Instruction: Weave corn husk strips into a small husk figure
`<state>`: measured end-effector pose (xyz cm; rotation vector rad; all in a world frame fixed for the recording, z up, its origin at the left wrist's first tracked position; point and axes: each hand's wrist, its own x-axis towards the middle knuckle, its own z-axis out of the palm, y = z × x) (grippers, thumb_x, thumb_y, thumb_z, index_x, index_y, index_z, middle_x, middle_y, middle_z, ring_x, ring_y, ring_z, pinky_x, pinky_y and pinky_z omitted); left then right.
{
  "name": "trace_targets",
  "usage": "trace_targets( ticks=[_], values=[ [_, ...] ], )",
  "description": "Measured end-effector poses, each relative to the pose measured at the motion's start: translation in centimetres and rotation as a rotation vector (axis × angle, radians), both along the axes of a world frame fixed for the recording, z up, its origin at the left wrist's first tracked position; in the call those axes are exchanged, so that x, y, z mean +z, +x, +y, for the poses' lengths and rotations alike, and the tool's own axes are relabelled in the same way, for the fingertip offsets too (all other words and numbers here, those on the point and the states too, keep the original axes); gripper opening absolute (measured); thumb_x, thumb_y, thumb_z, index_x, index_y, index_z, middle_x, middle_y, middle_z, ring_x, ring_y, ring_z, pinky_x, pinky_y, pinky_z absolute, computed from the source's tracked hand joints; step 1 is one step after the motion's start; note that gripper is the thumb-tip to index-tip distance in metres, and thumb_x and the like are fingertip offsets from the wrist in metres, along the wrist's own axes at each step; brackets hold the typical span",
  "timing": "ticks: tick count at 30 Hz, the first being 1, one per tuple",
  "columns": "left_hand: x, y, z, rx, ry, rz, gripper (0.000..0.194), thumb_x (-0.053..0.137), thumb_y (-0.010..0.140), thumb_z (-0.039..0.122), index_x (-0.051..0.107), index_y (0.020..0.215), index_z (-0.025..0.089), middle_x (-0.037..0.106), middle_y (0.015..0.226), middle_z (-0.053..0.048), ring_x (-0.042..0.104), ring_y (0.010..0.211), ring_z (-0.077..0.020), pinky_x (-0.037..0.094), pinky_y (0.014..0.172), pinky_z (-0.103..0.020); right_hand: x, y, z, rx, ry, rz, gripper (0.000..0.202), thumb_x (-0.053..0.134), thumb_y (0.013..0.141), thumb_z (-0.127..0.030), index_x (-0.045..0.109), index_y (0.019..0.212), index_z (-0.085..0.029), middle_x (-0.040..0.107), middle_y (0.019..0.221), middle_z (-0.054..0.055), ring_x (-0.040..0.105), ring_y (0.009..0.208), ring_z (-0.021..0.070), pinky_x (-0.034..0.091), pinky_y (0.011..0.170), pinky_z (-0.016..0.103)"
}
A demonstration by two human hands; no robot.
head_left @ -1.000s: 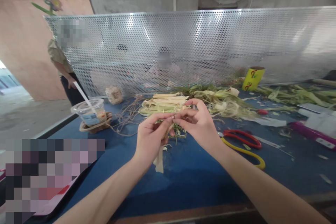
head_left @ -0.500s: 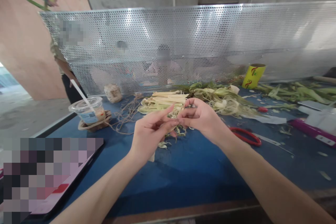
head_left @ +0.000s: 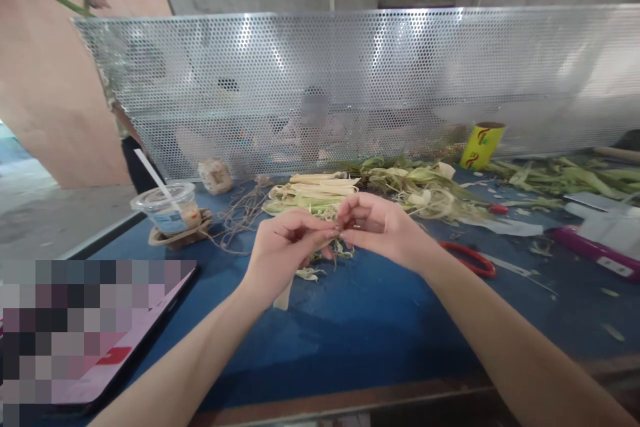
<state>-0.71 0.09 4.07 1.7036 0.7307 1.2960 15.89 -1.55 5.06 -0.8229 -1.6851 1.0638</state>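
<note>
My left hand [head_left: 283,250] is closed in a pinch, thumb against forefinger. From beneath it hangs a pale strip of corn husk [head_left: 283,297], its upper part hidden by the palm. My right hand [head_left: 383,230] meets the left fingertips, with its own thumb and fingers drawn together; whatever lies between them is too small to make out. Just beyond the hands are a stack of pale corn husks [head_left: 313,188] and a few curled husk scraps [head_left: 310,274] on the blue tabletop [head_left: 370,327].
Red-handled scissors [head_left: 470,260] lie right of my right forearm. Loose green husks [head_left: 415,183], a yellow roll [head_left: 483,145] and a purple-and-white object [head_left: 595,253] sit farther right. Leftward are tangled twine [head_left: 245,213], a lidded cup [head_left: 170,210] and a tablet [head_left: 120,353]. A perforated metal screen [head_left: 330,67] stands behind.
My right hand has dropped slightly and its fingers have curled closer to the left fingertips. The husk strip under my left hand has shifted a little left and shows more.
</note>
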Motion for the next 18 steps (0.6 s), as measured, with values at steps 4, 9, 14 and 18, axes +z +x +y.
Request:
trace_targets(
  ticks=[4,9,14,18],
  values=[
    [-0.2,-0.1,0.1,0.117,0.153,0.044,0.005,0.066,0.064,0.014,0.067,0.063,0.018,0.056,0.059,0.002,0.050,0.038,-0.0038,0.035,0.033,-0.015,-0.5,-0.8,0.0,-0.043,0.019,0.003,0.019,0.064,0.069,-0.025,0.057,0.085,-0.018,0.062,0.079,0.001,0.059,0.071,0.0116,0.049,0.066,0.025],
    [-0.6,0.1,0.1,0.135,0.123,0.022,0.005,0.067,0.065,0.017,0.065,0.060,0.017,0.058,0.074,0.000,0.054,0.042,-0.0049,0.037,0.033,-0.016,-1.3,-1.0,0.5,-0.099,0.019,0.054,0.017,0.062,0.071,-0.028,0.068,0.084,-0.020,0.067,0.080,0.002,0.058,0.067,0.0104,0.046,0.063,0.024],
    [-0.8,0.3,0.2,0.130,-0.027,-0.060,0.007,0.070,0.061,0.023,0.068,0.066,0.018,0.051,0.097,-0.003,0.050,0.042,-0.0015,0.030,0.029,-0.014,-2.0,-1.0,0.9,-0.079,-0.075,0.192,0.017,0.061,0.072,-0.032,0.071,0.081,-0.022,0.065,0.069,0.001,0.050,0.056,0.0082,0.042,0.057,0.024],
    [-1.1,0.3,0.3,0.099,-0.104,-0.133,0.007,0.070,0.061,0.023,0.068,0.066,0.019,0.047,0.103,-0.002,0.045,0.041,0.0016,0.029,0.029,-0.013,-2.1,-1.1,1.1,-0.100,-0.080,0.196,0.015,0.061,0.071,-0.031,0.071,0.079,-0.021,0.061,0.062,-0.001,0.048,0.055,0.0079,0.040,0.053,0.022]
  ],
)
